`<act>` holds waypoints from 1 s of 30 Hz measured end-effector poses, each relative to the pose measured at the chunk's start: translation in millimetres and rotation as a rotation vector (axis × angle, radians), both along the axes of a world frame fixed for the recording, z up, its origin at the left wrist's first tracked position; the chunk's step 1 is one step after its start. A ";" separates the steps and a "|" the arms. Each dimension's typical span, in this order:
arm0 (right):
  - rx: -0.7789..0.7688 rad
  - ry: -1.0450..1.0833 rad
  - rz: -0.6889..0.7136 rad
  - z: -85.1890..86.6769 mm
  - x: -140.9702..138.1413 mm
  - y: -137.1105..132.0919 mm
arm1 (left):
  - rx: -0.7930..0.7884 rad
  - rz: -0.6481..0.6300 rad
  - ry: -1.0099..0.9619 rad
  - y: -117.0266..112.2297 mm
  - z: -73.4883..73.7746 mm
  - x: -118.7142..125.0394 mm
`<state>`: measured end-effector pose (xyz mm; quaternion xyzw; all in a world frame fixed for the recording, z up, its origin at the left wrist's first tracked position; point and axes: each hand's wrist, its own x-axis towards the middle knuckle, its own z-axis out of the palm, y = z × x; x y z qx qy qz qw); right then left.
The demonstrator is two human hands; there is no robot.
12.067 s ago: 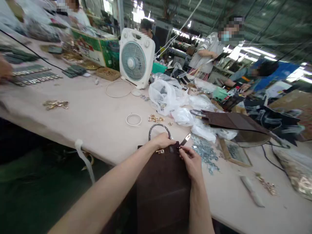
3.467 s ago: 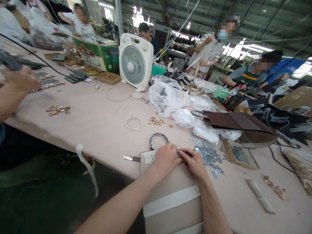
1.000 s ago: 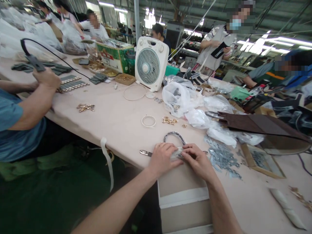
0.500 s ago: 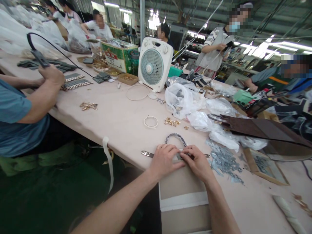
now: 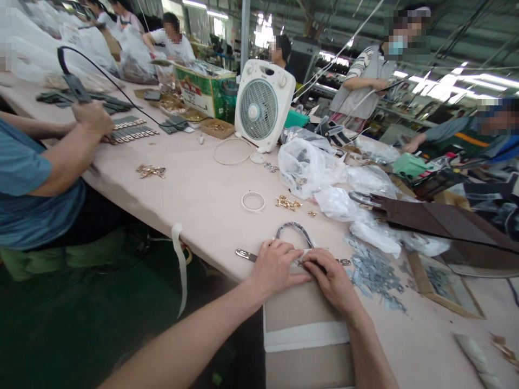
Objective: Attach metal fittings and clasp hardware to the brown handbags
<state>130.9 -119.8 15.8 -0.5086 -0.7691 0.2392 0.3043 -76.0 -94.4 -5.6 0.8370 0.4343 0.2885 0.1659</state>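
The left hand [image 5: 275, 270] seemingly steadies the top of the bag [image 5: 302, 309] where the right hand [image 5: 331, 276] bunches its fingertips, both grips too hidden to tell, the bag at their six o'clock, handle [image 5: 292, 224] at twelve, metal pieces [image 5: 375, 276] handy at three.

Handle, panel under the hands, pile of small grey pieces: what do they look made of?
Handle: dark, perhaps leather, seemingly wrapped in clear plastic, by its crinkled glints. Panel: matte beige, likely fabric or board, given its even, shineless face. Pieces: probably thin metal, from their flat grey sheen.
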 end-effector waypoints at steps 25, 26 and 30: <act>0.002 -0.008 -0.096 4.5 -4.3 0.4 | 0.030 -0.011 -0.052 -1.0 0.2 1.4; -0.029 -0.016 -0.107 5.4 -5.0 2.5 | 0.027 -0.013 -0.051 -0.9 0.6 1.2; -0.117 -0.059 -0.160 8.3 -9.4 8.5 | 0.008 -0.024 -0.046 -0.7 4.6 0.0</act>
